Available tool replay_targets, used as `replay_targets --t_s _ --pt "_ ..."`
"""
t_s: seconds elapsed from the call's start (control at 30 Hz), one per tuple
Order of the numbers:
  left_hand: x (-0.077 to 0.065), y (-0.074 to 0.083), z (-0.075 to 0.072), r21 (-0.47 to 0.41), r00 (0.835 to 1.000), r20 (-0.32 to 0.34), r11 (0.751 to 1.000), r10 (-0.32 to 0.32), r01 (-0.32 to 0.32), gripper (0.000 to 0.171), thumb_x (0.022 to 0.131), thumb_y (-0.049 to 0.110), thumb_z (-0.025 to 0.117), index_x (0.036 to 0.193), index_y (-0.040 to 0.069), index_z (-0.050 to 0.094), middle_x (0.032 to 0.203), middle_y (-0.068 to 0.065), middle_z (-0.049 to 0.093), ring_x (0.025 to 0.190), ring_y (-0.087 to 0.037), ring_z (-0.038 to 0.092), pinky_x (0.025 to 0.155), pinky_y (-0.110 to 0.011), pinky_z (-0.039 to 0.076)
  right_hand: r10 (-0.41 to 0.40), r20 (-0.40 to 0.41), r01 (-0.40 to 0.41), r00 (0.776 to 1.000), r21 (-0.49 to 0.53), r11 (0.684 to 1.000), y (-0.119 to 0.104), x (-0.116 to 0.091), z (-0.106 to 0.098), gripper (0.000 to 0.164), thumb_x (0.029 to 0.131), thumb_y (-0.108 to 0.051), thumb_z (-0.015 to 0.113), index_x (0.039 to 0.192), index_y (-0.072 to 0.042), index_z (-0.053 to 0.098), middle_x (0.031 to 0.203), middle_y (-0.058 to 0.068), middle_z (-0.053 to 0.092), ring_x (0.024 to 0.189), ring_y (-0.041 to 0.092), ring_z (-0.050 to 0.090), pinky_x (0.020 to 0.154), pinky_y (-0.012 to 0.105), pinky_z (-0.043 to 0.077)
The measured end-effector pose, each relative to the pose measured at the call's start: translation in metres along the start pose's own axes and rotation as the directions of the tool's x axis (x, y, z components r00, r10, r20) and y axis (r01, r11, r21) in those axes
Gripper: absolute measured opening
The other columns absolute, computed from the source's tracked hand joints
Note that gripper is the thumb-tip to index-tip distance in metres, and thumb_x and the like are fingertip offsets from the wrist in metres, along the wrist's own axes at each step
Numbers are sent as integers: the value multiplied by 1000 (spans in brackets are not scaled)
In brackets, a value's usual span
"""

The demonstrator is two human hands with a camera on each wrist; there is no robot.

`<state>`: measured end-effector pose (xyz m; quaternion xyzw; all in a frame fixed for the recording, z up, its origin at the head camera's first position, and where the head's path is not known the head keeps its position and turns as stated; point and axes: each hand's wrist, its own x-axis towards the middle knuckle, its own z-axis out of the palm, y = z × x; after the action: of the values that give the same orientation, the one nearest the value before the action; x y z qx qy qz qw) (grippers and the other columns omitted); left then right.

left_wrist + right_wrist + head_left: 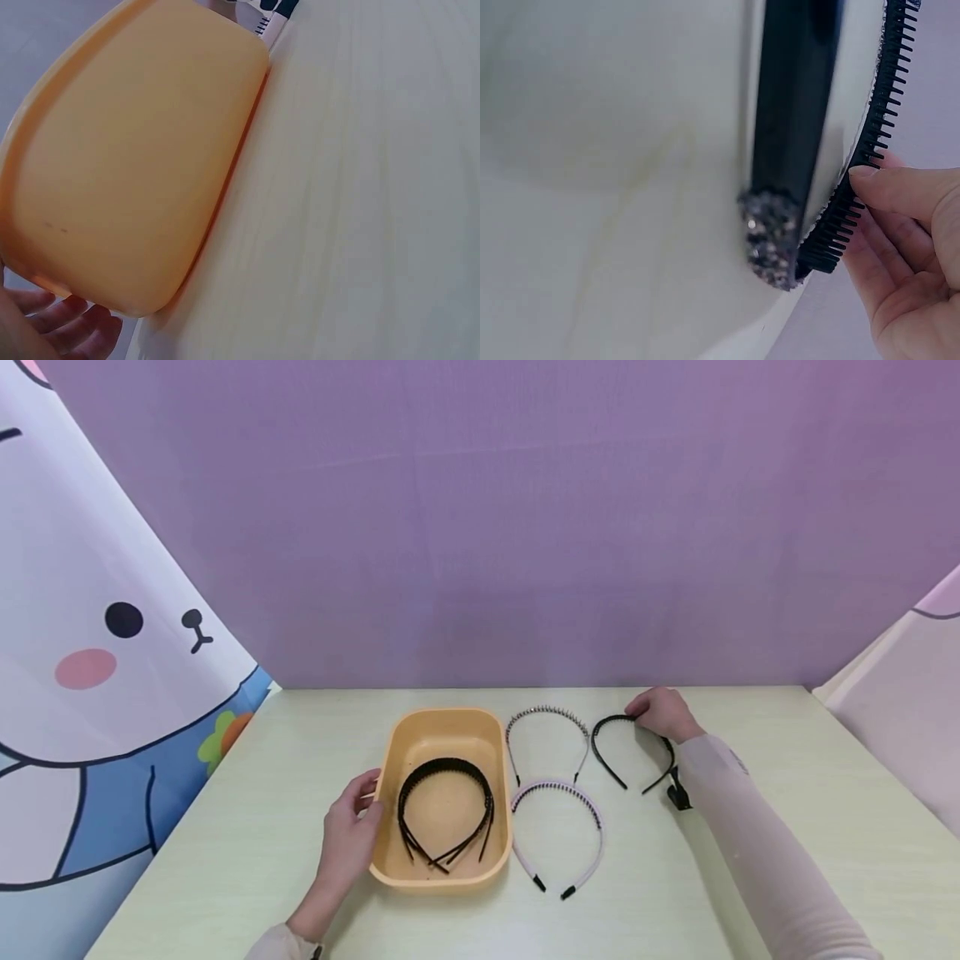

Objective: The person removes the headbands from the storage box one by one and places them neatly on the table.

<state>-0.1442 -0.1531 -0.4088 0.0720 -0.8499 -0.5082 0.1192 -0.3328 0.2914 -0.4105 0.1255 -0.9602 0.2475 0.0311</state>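
My right hand (pixel 663 712) pinches the top of a black headband (pixel 594 743) at the far right of the group. In the right wrist view, the thumb and fingers hold this headband (pixel 891 90) by its toothed arch, and a glittering patch shows beside a smooth dark leg. My left hand (pixel 351 835) grips the left side of a yellow-orange plastic basin (pixel 442 739); its fingers (pixel 82 322) lie along the outer wall in the left wrist view. Several black headbands (pixel 448 766) lie overlapped in the basin.
Right of the basin, a silver-grey toothed headband (pixel 547 710) lies at the back. A lilac headband (pixel 555 786) with black tips lies in front of it, close to the basin's wall. Behind the pale table (pixel 247 827) hangs a purple cloth (pixel 525 527).
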Motion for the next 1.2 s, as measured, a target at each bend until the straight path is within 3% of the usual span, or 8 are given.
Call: replay_targets --t_s 0.4,1.2 --pt "-2 4 -3 -20 1000 16 1000 21 -21 40 91 4 47 131 1 53 119 -20 62 103 -29 60 77 -19 47 27 50 -28 998 26 999 -5 -4 -8 29 75 6 59 102 8 70 99 23 70 94 40 64 81 46 52" --pt "-3 3 -2 -21 999 21 999 29 -29 41 91 4 46 131 0 52 119 -21 61 103 -30 60 79 -21 47 -105 39 103 994 53 993 -29 -16 -20 25 81 3 58 103 9 69 100 24 70 94 40 65 83 48 51"
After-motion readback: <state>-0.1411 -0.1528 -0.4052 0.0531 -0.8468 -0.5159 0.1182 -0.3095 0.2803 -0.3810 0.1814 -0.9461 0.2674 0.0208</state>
